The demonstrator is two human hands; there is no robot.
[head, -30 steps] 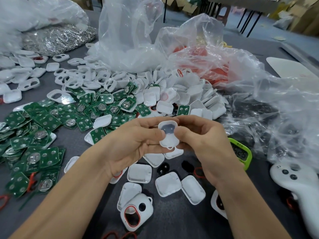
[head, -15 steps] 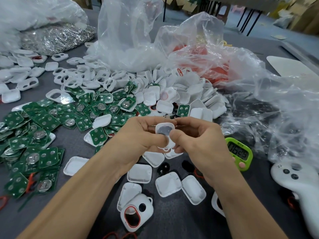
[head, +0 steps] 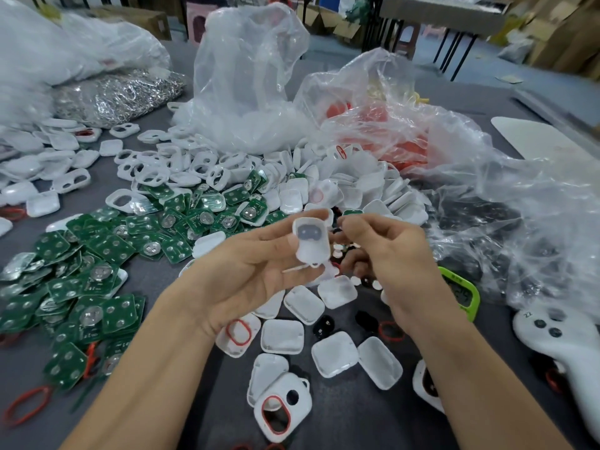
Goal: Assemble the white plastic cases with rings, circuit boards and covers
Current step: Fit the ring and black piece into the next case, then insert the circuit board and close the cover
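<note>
Left hand (head: 259, 274) holds white case (head: 310, 243), thumb on its edge, right of the circuit-board pile (head: 107, 248). Right hand (head: 393, 258) curled just beside it; hold unclear. Case likely light, stiff, slick, thin-walled: grip rim, not centre.

A small assembly workshop: bulk parts heaped on a grey table (head: 344, 427) around a tall clear bag (head: 246, 76), with green circuit boards (head: 107, 245) front-left of it, white covers (head: 360, 190) just before it and cardboard cartons (head: 565, 37) far behind it.

Grey table (head: 350, 417) – green circuit boards (head: 107, 251), white cases (head: 282, 336), red rings (head: 27, 405), plastic bags (head: 250, 92)
</note>
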